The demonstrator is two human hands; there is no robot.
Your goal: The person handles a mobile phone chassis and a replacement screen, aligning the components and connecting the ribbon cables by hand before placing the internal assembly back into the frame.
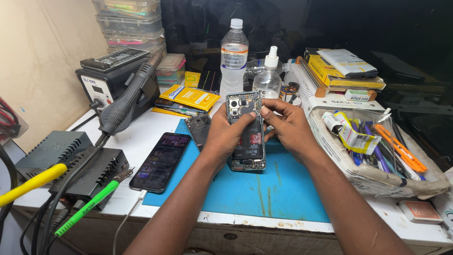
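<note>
Between both hands, above the blue mat, stands the opened phone.

Matt blue rubbery mat, glossy glass-faced phone, clear plastic bottle, chipped painted wooden bench edge

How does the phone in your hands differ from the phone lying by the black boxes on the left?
The opened phone has its back cover off, with camera modules and battery exposed; the intact phone shows a lit screen. The opened one is held tilted up over the blue mat by the left hand and right hand; the intact one lies flat, with a white cable plugged in. Both are slim, dark rectangles.
</note>
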